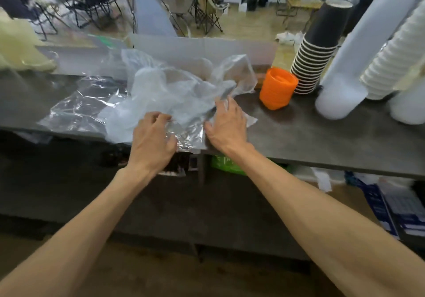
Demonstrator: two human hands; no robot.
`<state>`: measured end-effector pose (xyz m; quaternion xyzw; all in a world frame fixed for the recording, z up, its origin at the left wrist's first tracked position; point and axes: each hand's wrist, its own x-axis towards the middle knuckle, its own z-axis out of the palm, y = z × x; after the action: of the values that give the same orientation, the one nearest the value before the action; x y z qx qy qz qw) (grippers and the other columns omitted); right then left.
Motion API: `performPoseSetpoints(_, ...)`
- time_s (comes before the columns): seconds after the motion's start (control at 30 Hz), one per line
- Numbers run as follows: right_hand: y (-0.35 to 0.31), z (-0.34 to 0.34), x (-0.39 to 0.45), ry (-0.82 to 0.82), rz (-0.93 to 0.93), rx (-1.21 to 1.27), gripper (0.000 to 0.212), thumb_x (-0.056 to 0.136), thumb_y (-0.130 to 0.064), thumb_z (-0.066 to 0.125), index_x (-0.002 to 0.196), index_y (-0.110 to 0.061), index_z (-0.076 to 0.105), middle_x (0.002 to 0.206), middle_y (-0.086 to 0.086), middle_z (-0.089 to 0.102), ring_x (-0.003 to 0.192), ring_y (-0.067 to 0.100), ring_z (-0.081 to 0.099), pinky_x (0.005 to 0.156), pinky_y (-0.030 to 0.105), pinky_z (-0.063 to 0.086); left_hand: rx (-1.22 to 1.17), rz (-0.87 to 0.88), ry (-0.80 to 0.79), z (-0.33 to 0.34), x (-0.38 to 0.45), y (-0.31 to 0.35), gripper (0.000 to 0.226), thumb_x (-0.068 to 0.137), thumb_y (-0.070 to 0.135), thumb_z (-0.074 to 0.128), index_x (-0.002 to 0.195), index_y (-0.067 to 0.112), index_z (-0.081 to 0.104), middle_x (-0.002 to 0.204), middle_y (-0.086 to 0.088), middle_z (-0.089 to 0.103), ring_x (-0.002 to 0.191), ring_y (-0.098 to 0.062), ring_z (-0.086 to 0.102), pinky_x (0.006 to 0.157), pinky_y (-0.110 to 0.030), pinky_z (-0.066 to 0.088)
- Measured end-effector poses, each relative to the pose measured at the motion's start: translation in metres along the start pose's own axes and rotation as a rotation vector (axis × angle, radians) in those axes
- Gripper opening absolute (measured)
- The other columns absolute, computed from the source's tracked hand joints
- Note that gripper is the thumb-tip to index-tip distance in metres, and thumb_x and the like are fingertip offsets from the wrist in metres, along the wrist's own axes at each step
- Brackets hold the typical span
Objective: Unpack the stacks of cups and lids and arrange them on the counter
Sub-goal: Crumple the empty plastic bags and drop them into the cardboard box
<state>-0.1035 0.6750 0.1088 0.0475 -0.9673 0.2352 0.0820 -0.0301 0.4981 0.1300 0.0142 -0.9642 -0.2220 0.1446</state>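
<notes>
Both hands' grip on plastic wrap [174, 89]

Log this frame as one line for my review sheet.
left hand: fingers curled on plastic wrap | right hand: holds wrap | orange stack, dark cups: unwrapped on counter

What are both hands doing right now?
Left hand: fingers curled onto the clear plastic wrap, gripping it.
Right hand: pinching the same wrap.

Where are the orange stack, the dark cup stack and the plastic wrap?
orange stack [278, 88]: head view, its side wall.
dark cup stack [318, 50]: head view, ribbed rims midway.
plastic wrap [179, 89]: head view, crumpled middle.
</notes>
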Motion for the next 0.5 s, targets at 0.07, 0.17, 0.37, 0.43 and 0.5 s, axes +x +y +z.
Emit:
performPoseSetpoints(0.07, 0.006, 0.011, 0.008, -0.002, 0.032, -0.109, 0.053, 0.1, -0.036, 0.049, 0.148, -0.016, 0.04, 0.158, 0.012, 0.034, 0.145, 0.032, 0.03, 0.116, 0.05, 0.027, -0.025, 0.045, -0.004, 0.004, 0.007, -0.004, 0.044, 0.088, 0.017, 0.063, 0.131, 0.009, 0.057, 0.133, -0.012, 0.05, 0.121, -0.032, 0.049, 0.107, -0.044, 0.035)
performPoseSetpoints(0.17, 0.02, 0.015, 0.004, 0.132, 0.022, -0.109, 0.037, 0.102, -0.025, 0.047, 0.137, -0.013, 0.049, 0.137, 0.013, 0.052, 0.122, 0.031, 0.047, 0.102, 0.044, 0.037, -0.078, 0.116, -0.011, 0.014, 0.009, 0.0, 0.042, 0.091, 0.017, 0.063, 0.132, 0.01, 0.056, 0.135, -0.011, 0.05, 0.124, -0.028, 0.048, 0.108, -0.042, 0.036)
performPoseSetpoints(0.37, 0.054, -0.01, -0.023, 0.243, 0.11, 0.162, 0.037, 0.091, -0.009, 0.057, 0.128, -0.006, 0.059, 0.115, 0.017, 0.061, 0.104, 0.035, 0.058, 0.092, 0.05, 0.047, -0.168, 0.281, -0.037, 0.035, 0.02, 0.047, 0.043, 0.089, 0.014, 0.063, 0.131, 0.01, 0.057, 0.134, -0.01, 0.051, 0.124, -0.027, 0.048, 0.109, -0.04, 0.038)
performPoseSetpoints(0.43, 0.076, -0.024, -0.047, 0.272, 0.101, 0.141, 0.018, 0.087, -0.009, 0.057, 0.101, -0.005, 0.067, 0.095, 0.016, 0.062, 0.088, 0.036, 0.06, 0.078, 0.049, 0.049, -0.205, 0.355, -0.084, 0.046, 0.025, 0.079, 0.052, 0.089, 0.015, 0.064, 0.139, 0.013, 0.051, 0.141, -0.008, 0.048, 0.129, -0.027, 0.048, 0.109, -0.038, 0.038)
performPoseSetpoints(0.5, 0.103, -0.04, -0.082, 0.307, 0.095, 0.056, 0.007, 0.082, -0.01, 0.058, 0.082, -0.007, 0.064, 0.081, 0.012, 0.058, 0.077, 0.033, 0.057, 0.068, 0.045, 0.046, -0.155, 0.395, -0.19, 0.062, 0.031, 0.113, 0.075, 0.089, 0.022, 0.066, 0.154, 0.019, 0.03, 0.158, -0.009, 0.033, 0.138, -0.03, 0.043, 0.108, -0.042, 0.041)
